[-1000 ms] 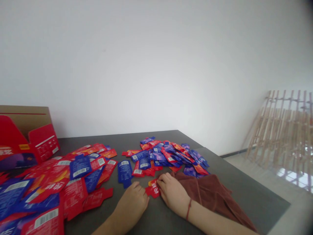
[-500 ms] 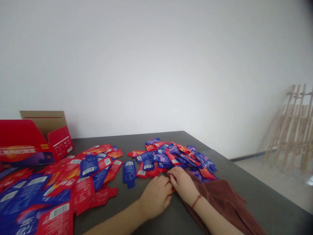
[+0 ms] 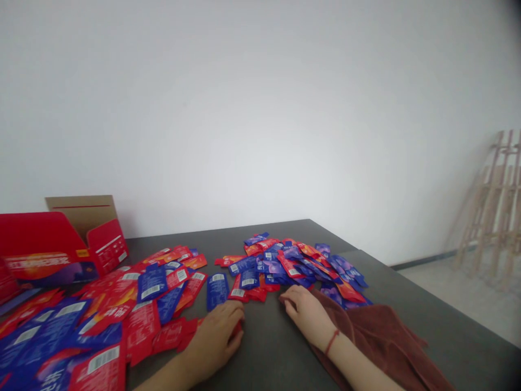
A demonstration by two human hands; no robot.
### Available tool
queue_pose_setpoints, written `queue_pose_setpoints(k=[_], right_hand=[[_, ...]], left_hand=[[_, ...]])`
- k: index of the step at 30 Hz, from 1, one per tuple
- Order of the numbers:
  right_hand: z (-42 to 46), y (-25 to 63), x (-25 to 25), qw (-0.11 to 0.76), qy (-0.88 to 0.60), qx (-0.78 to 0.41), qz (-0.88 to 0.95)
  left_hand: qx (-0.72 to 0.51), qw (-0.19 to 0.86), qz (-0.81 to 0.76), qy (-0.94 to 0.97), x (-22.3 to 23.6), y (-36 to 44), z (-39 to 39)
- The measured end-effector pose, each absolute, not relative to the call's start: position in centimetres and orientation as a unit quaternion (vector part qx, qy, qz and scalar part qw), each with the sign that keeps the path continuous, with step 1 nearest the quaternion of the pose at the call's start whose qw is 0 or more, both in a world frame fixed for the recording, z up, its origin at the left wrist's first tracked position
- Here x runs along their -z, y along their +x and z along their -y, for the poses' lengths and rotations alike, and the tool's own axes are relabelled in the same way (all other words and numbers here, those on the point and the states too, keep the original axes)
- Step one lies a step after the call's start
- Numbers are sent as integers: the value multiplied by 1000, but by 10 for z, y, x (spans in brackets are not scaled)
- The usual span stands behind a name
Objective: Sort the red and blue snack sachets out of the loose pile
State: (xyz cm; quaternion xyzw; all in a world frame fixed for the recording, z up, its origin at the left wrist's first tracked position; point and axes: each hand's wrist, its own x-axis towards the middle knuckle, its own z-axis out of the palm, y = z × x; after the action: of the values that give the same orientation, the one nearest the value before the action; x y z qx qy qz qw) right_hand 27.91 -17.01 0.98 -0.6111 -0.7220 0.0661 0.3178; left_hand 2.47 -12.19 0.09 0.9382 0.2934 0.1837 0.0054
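Note:
My left hand lies palm down on the dark table, fingers curled over a red sachet whose edge shows under the fingertips. It sits at the edge of the big left spread of red and blue sachets. My right hand, with a red string at the wrist, rests with fingers stretched flat and holds nothing. Its fingertips are just short of the smaller right pile of sachets. The right forearm lies on a brown cloth.
An open red cardboard box with a brown flap stands at the back left by the white wall. The table's right edge drops to a tiled floor. Wooden frames lean on the wall at far right.
Both hands were pinched together on a red sachet at the middle. The left hand has slid left with it to the big spread; the right hand let go and lies flat.

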Motion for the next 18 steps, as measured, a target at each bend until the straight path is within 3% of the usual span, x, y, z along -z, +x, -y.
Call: queue_pose_setpoints(k=[5, 9, 18], right_hand=[[172, 273, -11, 298, -606, -71, 734], [173, 275, -10, 301, -596, -78, 740], [174, 272, -14, 281, -603, -87, 741]], left_hand=[[-152, -116, -402, 896, 4, 19, 80], [-61, -129, -458, 878, 3, 28, 59], [-28, -125, -482, 867, -17, -16, 33]])
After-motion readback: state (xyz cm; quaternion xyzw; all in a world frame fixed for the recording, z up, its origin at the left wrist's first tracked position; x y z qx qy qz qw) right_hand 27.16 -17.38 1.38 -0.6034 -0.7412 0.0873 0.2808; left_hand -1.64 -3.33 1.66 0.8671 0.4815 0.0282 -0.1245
